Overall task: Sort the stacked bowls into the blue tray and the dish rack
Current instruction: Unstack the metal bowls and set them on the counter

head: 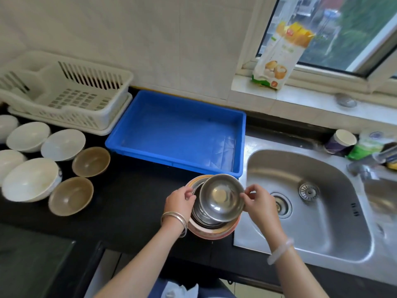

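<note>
My right hand pinches the rim of the top steel bowl to lift it, while my left hand grips the stack steady.

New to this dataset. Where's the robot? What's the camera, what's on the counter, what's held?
No robot: a person's bare hands, filmed by one wide-angle head-worn camera looking down. On the black counter stands a stack of bowls, steel ones nested in an orange one. The right hand pinches the rim of the tilted top steel bowl; the left hand grips the stack's edge. Behind sit an empty blue tray and a white dish rack. Left lie white bowls and brown bowls, right a steel sink.
</note>
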A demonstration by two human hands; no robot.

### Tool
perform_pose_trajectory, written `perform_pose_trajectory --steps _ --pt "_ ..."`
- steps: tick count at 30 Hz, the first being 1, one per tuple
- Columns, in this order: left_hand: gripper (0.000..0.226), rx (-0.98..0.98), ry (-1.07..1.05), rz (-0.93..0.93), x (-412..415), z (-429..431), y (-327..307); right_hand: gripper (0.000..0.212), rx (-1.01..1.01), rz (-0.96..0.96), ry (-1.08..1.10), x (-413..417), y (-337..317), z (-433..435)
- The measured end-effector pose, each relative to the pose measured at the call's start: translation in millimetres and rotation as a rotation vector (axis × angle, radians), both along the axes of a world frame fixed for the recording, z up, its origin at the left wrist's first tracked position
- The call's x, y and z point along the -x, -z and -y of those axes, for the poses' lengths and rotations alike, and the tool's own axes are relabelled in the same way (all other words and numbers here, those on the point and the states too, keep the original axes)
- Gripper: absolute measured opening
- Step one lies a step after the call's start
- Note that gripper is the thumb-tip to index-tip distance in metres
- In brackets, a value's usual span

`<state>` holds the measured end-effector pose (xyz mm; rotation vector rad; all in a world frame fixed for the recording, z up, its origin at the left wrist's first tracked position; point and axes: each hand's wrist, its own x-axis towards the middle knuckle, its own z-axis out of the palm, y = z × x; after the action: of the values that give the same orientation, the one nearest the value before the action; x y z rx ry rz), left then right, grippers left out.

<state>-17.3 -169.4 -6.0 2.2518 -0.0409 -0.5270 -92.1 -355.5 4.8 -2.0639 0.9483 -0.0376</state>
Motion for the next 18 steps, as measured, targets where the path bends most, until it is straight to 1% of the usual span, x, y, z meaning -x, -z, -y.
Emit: perform_pose_trajectory --steps 2,7,11,15,18 --pt "0.028 0.009 0.001 -0.012 -1.5 3.2 -0.6 0.017 -0.039 0.012 0.021 1.4 -3.4 2.5" --pt "0.011 0.044 -0.017 -0.038 -5.8 6.1 -1.9 0.013 -0.095 0.049 0.042 5.7 -8.4 6.5" --pt "0.009 0.079 -0.043 -0.081 -6.3 5.7 -1.3 0.019 -0.145 0.086 0.072 6.6 -9.9 7.8" --pt "0.012 0.115 -0.098 -0.111 -7.5 3.2 -1.1 0.013 -0.181 0.11 0.085 5.2 -11.0 8.2" --pt "0.014 0.188 -0.158 -0.14 -9.7 -3.3 -3.9 0.022 -0.231 0.152 0.084 -0.6 -16.3 7.6"
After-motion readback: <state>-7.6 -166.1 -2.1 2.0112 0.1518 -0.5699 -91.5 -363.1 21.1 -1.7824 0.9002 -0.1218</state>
